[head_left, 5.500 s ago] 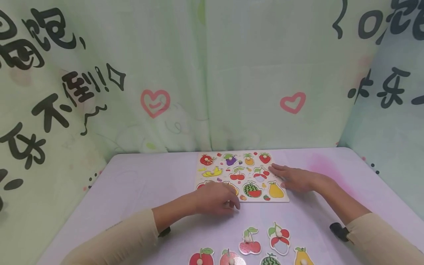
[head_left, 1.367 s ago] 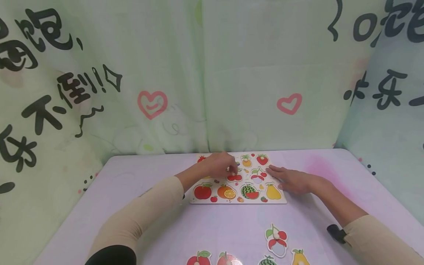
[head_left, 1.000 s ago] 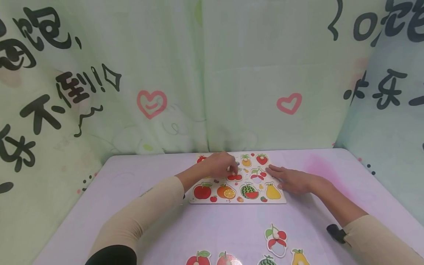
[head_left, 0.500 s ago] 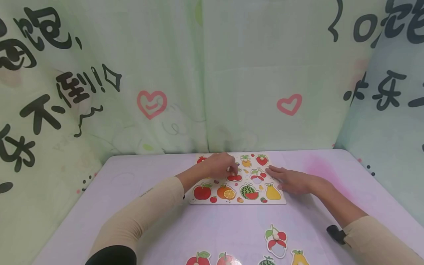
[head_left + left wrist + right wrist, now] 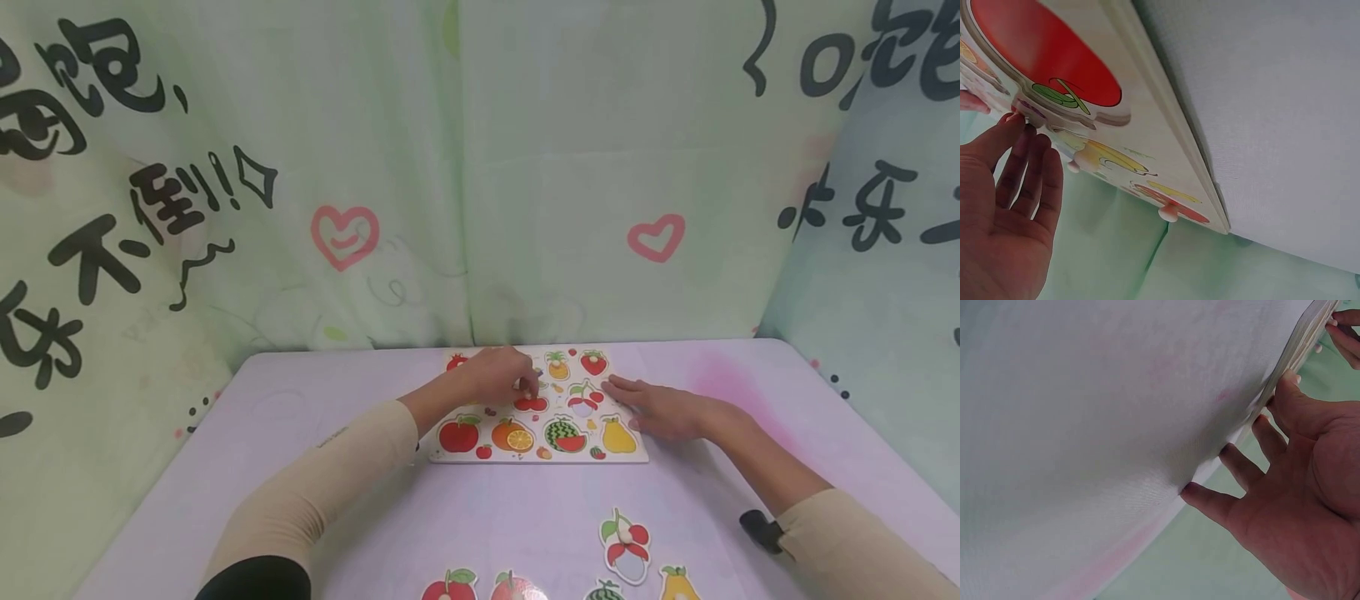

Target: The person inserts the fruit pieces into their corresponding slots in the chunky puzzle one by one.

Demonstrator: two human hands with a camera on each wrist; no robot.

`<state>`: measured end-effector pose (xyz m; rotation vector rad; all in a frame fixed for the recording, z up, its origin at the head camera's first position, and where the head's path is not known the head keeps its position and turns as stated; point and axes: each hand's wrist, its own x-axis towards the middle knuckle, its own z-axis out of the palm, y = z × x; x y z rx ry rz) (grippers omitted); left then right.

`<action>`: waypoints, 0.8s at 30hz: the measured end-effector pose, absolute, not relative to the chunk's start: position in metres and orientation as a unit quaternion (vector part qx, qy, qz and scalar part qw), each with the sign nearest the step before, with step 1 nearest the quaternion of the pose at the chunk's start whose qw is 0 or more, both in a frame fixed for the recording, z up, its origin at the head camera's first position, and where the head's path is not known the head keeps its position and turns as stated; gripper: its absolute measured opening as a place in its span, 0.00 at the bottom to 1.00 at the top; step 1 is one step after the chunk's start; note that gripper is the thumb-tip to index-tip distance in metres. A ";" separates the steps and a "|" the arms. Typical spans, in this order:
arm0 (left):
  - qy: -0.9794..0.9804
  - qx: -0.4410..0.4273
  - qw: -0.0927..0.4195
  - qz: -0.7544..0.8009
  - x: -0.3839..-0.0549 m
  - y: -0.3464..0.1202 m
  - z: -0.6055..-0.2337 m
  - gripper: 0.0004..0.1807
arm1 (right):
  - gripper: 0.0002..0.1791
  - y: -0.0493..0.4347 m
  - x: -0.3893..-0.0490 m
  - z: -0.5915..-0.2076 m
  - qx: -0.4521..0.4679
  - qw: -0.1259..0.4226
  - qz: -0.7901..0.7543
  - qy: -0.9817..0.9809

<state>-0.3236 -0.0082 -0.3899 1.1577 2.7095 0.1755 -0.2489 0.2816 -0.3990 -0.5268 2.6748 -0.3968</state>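
Observation:
A white fruit puzzle board [image 5: 459,459] lies at the far side of the table. My left hand [image 5: 495,375] reaches over its middle row, thumb and fingertips pinching at the cherry puzzle piece [image 5: 530,404], which sits at the cherry spot; the hand hides the piece's top. In the left wrist view, the left hand [image 5: 1013,219] has its thumb meeting the fingertips close over the board. My right hand [image 5: 671,408] rests with extended fingers at the board's right edge. The right wrist view shows the right hand [image 5: 1297,481] spread, thumb against the board's side.
Nearer me on the table [image 5: 360,542] lie a loose lychee-like piece [image 5: 626,546], an apple piece [image 5: 448,587], a peach-like piece [image 5: 517,587], a watermelon piece [image 5: 605,591] and a pear piece [image 5: 679,586]. A printed curtain [image 5: 540,275] hangs behind the table.
Since the oldest frame, the cherry piece has left the near table, and my left hand has moved up to the board's cherry spot. During the last second both hands stay nearly still.

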 end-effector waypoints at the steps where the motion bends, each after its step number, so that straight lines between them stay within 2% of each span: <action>1: 0.914 0.390 0.094 0.059 -0.323 -0.008 -0.390 0.10 | 0.41 0.282 -0.249 -0.399 -0.188 0.192 -0.141 0.953; 15: 0.911 0.400 0.087 0.041 -0.318 -0.009 -0.386 0.15 | 0.41 0.283 -0.249 -0.399 -0.193 0.190 -0.133 0.953; 24: 0.912 0.398 0.093 0.037 -0.310 -0.009 -0.384 0.15 | 0.41 0.282 -0.249 -0.398 -0.193 0.187 -0.129 0.955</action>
